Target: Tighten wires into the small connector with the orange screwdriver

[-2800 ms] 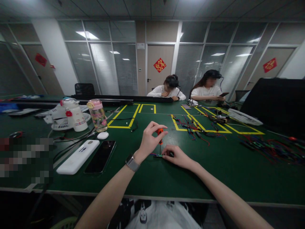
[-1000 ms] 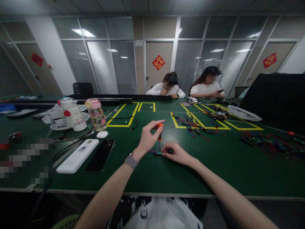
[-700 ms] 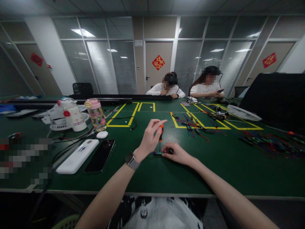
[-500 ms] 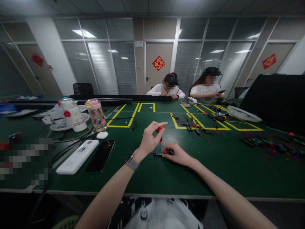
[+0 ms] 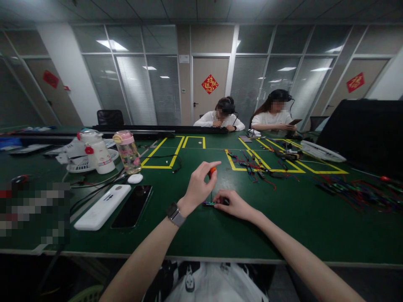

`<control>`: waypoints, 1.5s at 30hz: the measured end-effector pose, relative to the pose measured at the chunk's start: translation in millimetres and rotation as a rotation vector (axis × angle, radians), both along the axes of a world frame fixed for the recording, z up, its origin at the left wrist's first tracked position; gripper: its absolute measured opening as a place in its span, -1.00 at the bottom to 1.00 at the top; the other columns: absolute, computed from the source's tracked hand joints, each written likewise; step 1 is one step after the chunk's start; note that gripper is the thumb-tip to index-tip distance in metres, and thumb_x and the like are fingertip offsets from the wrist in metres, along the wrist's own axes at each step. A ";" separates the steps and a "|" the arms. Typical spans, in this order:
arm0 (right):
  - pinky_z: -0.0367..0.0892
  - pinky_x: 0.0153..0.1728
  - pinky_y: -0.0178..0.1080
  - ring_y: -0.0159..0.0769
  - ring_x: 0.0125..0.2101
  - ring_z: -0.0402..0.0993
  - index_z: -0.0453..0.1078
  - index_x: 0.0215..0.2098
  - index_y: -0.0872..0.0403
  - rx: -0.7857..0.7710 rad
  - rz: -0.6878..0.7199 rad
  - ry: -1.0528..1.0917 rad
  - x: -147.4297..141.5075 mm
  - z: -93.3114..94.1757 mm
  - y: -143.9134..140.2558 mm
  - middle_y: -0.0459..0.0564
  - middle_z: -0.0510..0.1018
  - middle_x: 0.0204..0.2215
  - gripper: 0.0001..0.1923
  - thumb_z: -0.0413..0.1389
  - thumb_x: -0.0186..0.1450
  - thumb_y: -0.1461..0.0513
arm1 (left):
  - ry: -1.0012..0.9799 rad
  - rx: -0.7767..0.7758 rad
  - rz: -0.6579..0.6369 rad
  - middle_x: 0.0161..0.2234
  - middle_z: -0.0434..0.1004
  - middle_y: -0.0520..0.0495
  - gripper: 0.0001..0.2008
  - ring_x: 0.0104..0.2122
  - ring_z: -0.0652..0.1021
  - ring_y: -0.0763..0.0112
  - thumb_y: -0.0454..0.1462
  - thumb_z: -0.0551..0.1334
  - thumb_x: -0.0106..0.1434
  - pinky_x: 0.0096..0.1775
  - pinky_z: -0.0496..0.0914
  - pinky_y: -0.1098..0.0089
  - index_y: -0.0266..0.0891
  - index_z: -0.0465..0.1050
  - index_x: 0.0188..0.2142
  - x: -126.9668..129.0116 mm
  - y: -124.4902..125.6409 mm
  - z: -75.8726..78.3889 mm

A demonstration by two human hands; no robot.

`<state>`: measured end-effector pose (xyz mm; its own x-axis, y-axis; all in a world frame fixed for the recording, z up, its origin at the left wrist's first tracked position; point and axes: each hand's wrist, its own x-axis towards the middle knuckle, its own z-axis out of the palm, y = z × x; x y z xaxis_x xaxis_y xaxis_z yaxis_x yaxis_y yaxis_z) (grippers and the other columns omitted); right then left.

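Nearest, two bare forearms reach over the near edge of the green table (image 5: 283, 235). The left hand (image 5: 198, 186), with one watch (image 5: 175, 214) on its wrist, is closed around the orange handle of a small screwdriver (image 5: 212, 171), which stands upright with its tip on a small connector part (image 5: 209, 204) at the table's middle. The right hand (image 5: 234, 204) lies flat beside it, fingertips pinching that part against the table. To the left lie one black phone (image 5: 132, 206) and one white case (image 5: 103, 206), side by side. Farther left stand two bottles, one pink-capped (image 5: 127, 152) and one white (image 5: 96, 151). Loose coloured wires (image 5: 255, 167) lie farther right. At the far side sit two people in white tops (image 5: 245, 119).
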<state>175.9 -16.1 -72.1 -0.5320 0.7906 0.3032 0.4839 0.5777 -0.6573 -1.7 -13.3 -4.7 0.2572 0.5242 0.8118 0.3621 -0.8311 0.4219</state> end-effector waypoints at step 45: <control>0.38 -0.29 -0.26 -0.29 -0.42 0.44 0.24 0.13 0.00 0.313 -0.240 0.444 -27.7 37.7 0.8 -0.10 0.46 -0.41 -0.52 0.15 0.25 0.21 | 0.766 -0.603 1.092 0.21 0.29 -0.25 -0.54 0.10 0.41 0.01 -0.17 0.01 0.38 0.02 0.34 0.08 -0.12 0.23 0.24 -176.0 -14.5 -61.7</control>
